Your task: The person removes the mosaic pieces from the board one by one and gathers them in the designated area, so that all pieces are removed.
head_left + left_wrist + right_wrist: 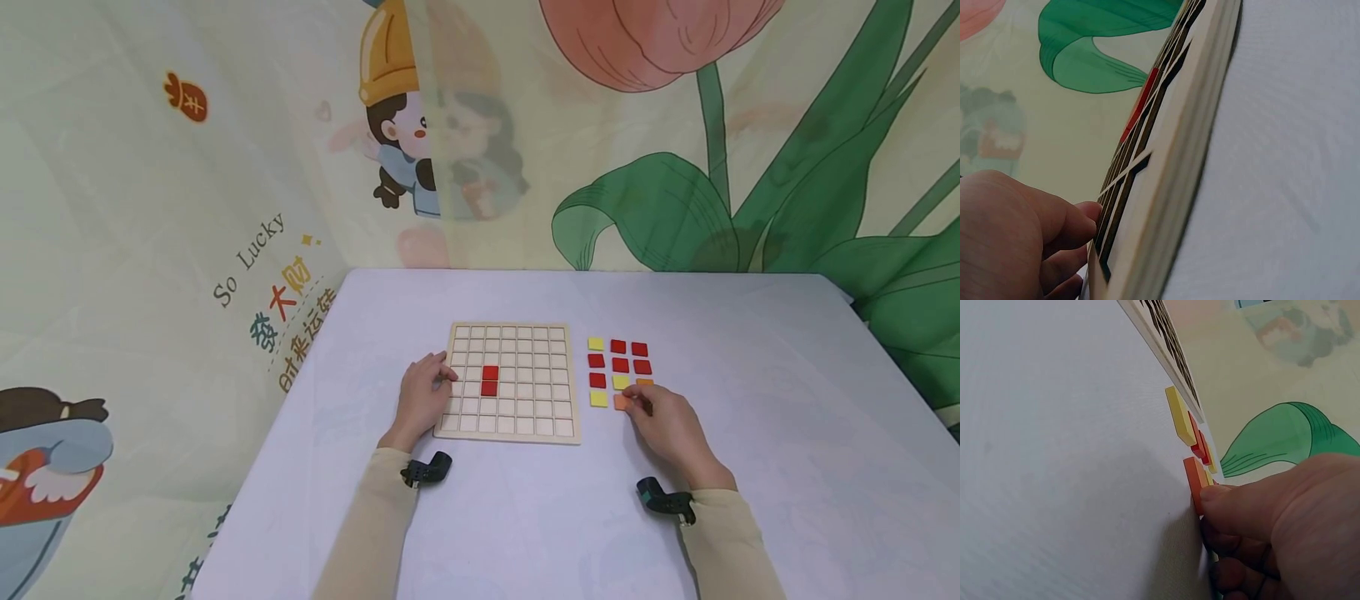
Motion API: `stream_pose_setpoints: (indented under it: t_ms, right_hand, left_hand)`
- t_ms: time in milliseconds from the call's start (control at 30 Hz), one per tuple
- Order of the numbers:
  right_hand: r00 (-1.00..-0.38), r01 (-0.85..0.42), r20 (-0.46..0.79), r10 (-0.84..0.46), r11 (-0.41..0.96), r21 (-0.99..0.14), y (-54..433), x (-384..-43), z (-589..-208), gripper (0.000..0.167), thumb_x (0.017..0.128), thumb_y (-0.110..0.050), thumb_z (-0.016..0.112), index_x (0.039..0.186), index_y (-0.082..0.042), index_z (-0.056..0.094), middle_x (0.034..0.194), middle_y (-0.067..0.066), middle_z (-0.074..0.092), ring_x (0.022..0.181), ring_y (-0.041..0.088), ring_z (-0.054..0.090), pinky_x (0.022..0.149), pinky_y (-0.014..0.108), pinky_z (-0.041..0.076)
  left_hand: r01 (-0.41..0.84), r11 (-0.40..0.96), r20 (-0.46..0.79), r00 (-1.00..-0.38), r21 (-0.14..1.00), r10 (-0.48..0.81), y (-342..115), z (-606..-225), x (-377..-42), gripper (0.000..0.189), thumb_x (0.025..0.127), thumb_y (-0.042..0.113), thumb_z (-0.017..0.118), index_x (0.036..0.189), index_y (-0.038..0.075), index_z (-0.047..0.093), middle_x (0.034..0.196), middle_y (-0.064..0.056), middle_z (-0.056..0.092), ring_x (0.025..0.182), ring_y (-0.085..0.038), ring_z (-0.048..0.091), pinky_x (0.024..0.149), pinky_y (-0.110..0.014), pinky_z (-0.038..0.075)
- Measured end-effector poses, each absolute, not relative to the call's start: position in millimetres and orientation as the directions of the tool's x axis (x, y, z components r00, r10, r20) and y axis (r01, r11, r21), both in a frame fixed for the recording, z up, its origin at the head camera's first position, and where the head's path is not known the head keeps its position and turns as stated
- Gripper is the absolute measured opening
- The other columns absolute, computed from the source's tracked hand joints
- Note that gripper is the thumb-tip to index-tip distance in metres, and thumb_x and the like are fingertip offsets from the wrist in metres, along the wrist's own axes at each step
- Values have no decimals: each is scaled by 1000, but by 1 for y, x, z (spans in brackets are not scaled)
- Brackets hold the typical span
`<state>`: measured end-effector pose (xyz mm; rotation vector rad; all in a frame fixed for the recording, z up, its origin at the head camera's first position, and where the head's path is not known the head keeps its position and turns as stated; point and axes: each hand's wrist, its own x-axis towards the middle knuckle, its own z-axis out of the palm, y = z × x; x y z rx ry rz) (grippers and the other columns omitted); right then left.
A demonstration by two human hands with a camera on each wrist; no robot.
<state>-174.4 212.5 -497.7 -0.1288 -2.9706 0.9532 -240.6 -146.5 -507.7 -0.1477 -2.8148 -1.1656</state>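
Observation:
A light wooden grid board lies on the white table, with two red square tiles one above the other in its cells. My left hand rests at the board's left edge, its loosely bent fingertips touching the rim; the left wrist view shows that hand beside the grid. Right of the board, my right hand pinches an orange tile at the near end of the tile rows. In the right wrist view the thumb lies on this orange tile; the other fingers curl beneath, partly hidden.
Loose tiles stand in short columns right of the board: red tiles, yellow tiles and another orange tile partly covered by the right hand. Behind the table hangs a printed cloth.

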Motion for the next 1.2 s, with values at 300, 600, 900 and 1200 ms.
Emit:
stream_pose_setpoints:
  t_ms: [300, 600, 900, 1200]
  right_hand:
    - [-996, 81, -14, 90, 805, -587, 212, -175, -498, 30, 90, -13, 69, 118, -2, 64, 98, 14, 64, 84, 26, 54, 69, 32, 56]
    - [-994, 99, -27, 104, 786, -611, 212, -174, -496, 27, 92, -15, 67, 116, -3, 64, 94, 12, 63, 82, 25, 53, 62, 26, 51]
    - [-987, 56, 83, 141, 769, -636, 205, -174, -496, 20, 93, -14, 64, 110, -4, 68, 83, 7, 61, 75, 22, 50, 54, 24, 45]
    - [-978, -128, 205, 29, 690, -712, 169, -168, -500, 15, 90, -12, 68, 105, -9, 70, 88, 2, 63, 76, 18, 51, 61, 23, 48]
  left_hand:
    - [124, 705, 124, -991, 699, 52, -146, -507, -240, 13, 89, 2, 56, 87, 10, 66, 145, -12, 50, 142, -30, 34, 122, -46, 12]
    - [127, 703, 123, -991, 700, 57, -148, -508, -240, 14, 91, 3, 55, 87, 11, 65, 145, -10, 50, 142, -29, 34, 122, -44, 11]
    - [126, 710, 120, -991, 693, 58, -147, -506, -240, 13, 90, 4, 55, 89, 11, 65, 145, -10, 50, 142, -29, 33, 122, -44, 11]
    - [119, 713, 113, -992, 691, 56, -147, -506, -240, 13, 90, 3, 55, 89, 11, 65, 146, -10, 50, 142, -28, 33, 122, -44, 11]
